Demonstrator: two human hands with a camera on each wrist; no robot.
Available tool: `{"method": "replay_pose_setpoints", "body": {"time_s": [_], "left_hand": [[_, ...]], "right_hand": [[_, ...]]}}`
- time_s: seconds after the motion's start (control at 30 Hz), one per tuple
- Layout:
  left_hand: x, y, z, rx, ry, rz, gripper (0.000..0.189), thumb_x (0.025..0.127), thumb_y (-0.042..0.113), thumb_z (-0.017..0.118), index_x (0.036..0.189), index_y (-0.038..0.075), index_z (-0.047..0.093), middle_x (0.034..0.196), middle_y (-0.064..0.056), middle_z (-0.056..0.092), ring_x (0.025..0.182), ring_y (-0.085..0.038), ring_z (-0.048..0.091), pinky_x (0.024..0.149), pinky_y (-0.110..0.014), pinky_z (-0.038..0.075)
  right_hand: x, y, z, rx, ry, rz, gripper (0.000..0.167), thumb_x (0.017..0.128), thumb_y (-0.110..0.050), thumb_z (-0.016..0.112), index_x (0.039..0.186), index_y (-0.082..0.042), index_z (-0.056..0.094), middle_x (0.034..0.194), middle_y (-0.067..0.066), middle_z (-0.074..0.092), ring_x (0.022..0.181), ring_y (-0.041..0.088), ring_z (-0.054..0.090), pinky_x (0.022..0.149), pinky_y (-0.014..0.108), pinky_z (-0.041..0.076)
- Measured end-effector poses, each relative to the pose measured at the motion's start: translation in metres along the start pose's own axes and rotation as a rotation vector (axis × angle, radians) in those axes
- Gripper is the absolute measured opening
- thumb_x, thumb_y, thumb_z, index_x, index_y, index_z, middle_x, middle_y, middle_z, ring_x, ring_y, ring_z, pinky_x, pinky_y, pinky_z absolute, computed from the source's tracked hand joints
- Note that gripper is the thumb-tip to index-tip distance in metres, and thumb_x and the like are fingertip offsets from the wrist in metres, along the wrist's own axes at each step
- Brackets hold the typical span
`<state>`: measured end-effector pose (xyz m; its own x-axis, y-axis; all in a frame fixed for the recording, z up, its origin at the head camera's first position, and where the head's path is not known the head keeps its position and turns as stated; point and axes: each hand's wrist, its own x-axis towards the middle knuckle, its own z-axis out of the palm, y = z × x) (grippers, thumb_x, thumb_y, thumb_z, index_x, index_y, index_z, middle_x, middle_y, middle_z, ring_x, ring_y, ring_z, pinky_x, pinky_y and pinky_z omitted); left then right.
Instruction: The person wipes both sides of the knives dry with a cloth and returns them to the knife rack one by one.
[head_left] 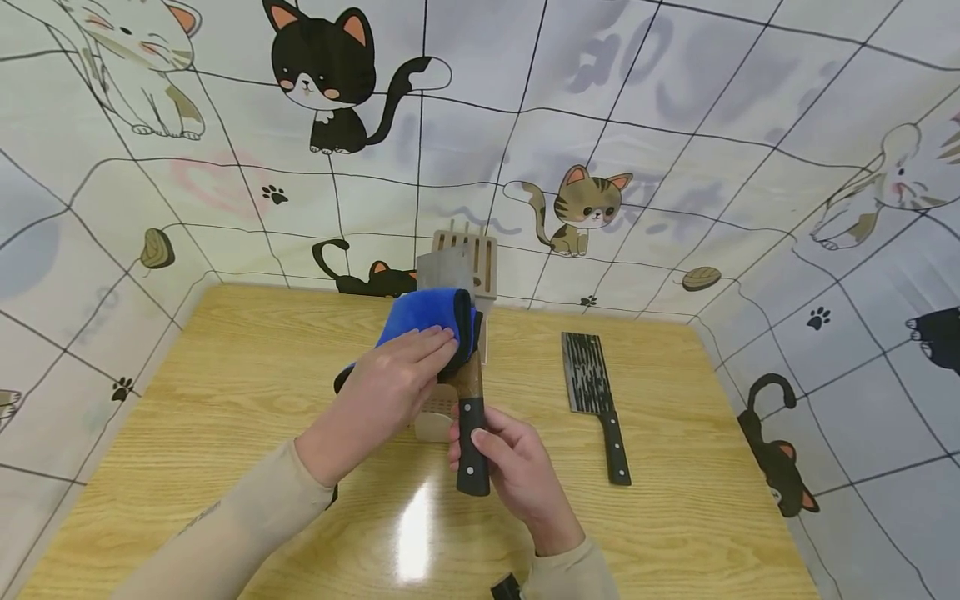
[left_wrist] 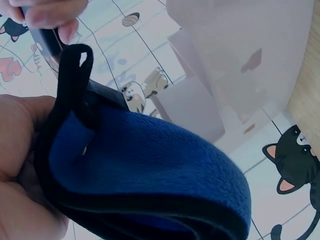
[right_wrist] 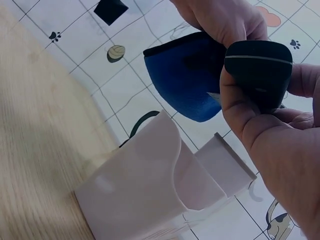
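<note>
My right hand (head_left: 517,471) grips the black riveted handle of a cleaver (head_left: 472,446), its thumb along the handle's side. The wide blade points away from me and shows beyond a blue cloth (head_left: 422,311) with black edging. Folded over the blade, the cloth hides most of its middle. My left hand (head_left: 390,371) holds the cloth against the blade, fingers lying across it. Seen from the left wrist, the cloth (left_wrist: 160,155) loops in a thick fold beside the left palm. In the right wrist view the handle's butt end (right_wrist: 258,70) faces the camera.
Behind the hands stands a pale knife holder (right_wrist: 135,185) with a slotted top (head_left: 487,267), partly hidden by the cloth and blade. A second cleaver (head_left: 588,375) with a dark patterned blade lies on the wooden table (head_left: 690,500) to the right. Cat-printed sheeting (head_left: 480,125) surrounds the table.
</note>
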<state>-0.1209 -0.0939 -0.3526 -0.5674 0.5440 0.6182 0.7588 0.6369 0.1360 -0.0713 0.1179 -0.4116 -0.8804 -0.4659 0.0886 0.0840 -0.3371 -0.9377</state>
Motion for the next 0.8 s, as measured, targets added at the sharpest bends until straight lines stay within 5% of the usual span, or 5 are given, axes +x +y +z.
{"method": "replay_pose_setpoints", "body": {"time_s": [0.37,0.57,0.8], "left_hand": [[-0.001,0.006,0.002,0.016,0.03,0.064,0.039,0.085,-0.002,0.081,0.123,-0.003,0.073,0.127,-0.017,0.072,0.119,-0.031,0.069,0.105,-0.042,0.054],[0.001,-0.004,0.008,0.053,0.058,0.068,0.042,0.079,-0.013,0.076,0.12,-0.004,0.074,0.124,-0.017,0.073,0.116,-0.031,0.071,0.103,-0.043,0.056],[0.008,-0.015,0.004,0.073,0.055,0.04,0.04,0.082,-0.008,0.079,0.121,-0.003,0.074,0.125,-0.017,0.072,0.118,-0.031,0.07,0.104,-0.043,0.055]], "right_hand": [[-0.001,-0.001,-0.002,0.015,0.005,-0.005,0.043,0.106,-0.005,0.045,0.133,0.028,0.039,0.106,0.007,0.067,0.09,0.011,0.068,0.082,0.028,0.062],[-0.003,0.002,-0.002,0.003,-0.001,0.009,0.039,0.106,-0.005,0.046,0.134,0.023,0.045,0.106,0.008,0.066,0.09,0.012,0.068,0.083,0.029,0.062],[-0.004,0.003,0.0,-0.004,-0.002,0.017,0.045,0.105,-0.002,0.045,0.135,0.03,0.036,0.106,0.008,0.066,0.088,0.012,0.069,0.081,0.03,0.063]]}}
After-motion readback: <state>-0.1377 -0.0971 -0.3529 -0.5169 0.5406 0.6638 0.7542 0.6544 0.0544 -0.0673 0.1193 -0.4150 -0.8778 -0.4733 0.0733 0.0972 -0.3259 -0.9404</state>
